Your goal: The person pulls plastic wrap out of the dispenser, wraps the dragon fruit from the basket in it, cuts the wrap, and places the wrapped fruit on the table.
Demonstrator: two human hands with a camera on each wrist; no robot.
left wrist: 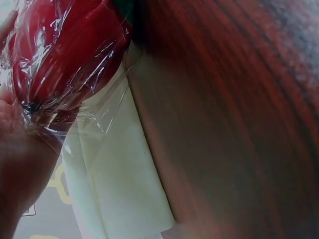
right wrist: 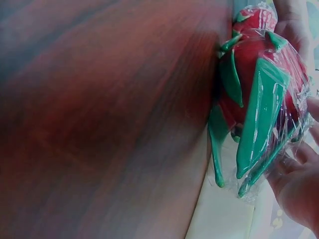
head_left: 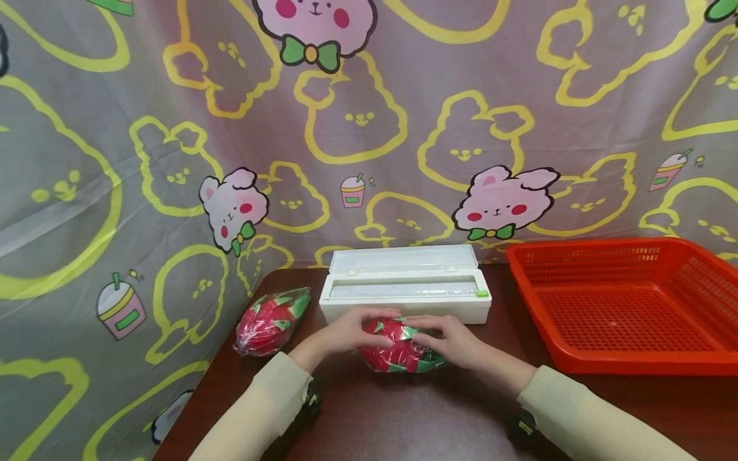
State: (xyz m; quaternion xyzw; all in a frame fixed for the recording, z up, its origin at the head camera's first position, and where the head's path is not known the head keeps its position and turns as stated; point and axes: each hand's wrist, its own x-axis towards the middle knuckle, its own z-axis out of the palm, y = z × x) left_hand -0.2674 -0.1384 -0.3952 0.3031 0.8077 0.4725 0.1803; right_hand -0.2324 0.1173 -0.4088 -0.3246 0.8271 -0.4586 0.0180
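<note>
A red dragon fruit point(head_left: 394, 349) with green leaf tips lies on the table in front of a white cling-film box point(head_left: 403, 312), clear film around it. My left hand point(head_left: 352, 331) holds its left end, thumb on the near side and fingers over the top. At the other end, my right hand point(head_left: 455, 339) grips it by the leafy side. Crinkled film covers the red skin point(left wrist: 70, 50) in the left wrist view. Long green leaves point(right wrist: 261, 114) show under film in the right wrist view, with the right hand point(right wrist: 299, 184) beside them. The fingers' undersides are partly hidden.
Another film-wrapped dragon fruit point(head_left: 268, 323) lies at the table's left edge. The film box's clear lid point(head_left: 403, 258) stands raised, with a green slider point(head_left: 481, 294) at its right. A red plastic basket point(head_left: 553, 346) stands at the right. A patterned curtain point(head_left: 403, 128) hangs behind the brown table point(head_left: 392, 422).
</note>
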